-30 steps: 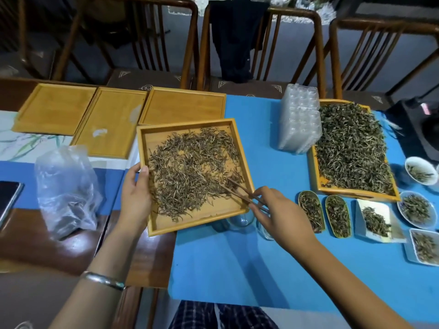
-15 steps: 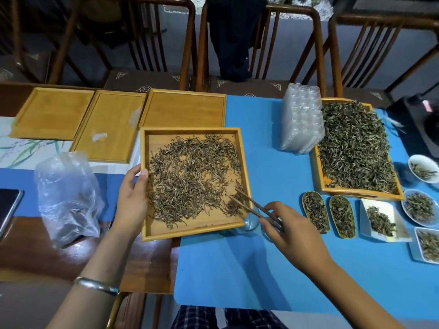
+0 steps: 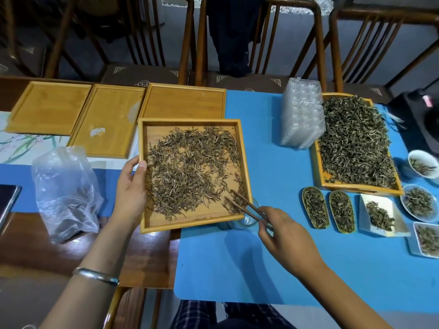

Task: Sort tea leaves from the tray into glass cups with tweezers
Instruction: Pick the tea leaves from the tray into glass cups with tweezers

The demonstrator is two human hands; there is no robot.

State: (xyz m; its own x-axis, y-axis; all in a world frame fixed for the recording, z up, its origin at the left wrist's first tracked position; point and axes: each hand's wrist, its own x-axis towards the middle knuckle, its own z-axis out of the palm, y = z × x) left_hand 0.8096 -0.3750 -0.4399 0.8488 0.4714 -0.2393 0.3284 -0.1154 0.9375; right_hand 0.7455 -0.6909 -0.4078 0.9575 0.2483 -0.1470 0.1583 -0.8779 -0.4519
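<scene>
The tea leaves (image 3: 190, 169) lie spread in the square wooden tray (image 3: 244, 162), which sits at the desk's near middle, half on the blue mat (image 3: 261, 257). The left hand (image 3: 130, 193) grips the tray's left rim, thumb on top. The right hand (image 3: 285, 233) pinches wooden tweezers (image 3: 244, 205), whose tips stand slightly apart over the leaves at the tray's near right corner. The dry leaves look light, thin and brittle; I would take one by its middle, gently, since a hard squeeze could snap it. A glass cup (image 3: 249, 218) is mostly hidden under the tray's corner and the tweezers; whether the tips hold a leaf is unclear.
</scene>
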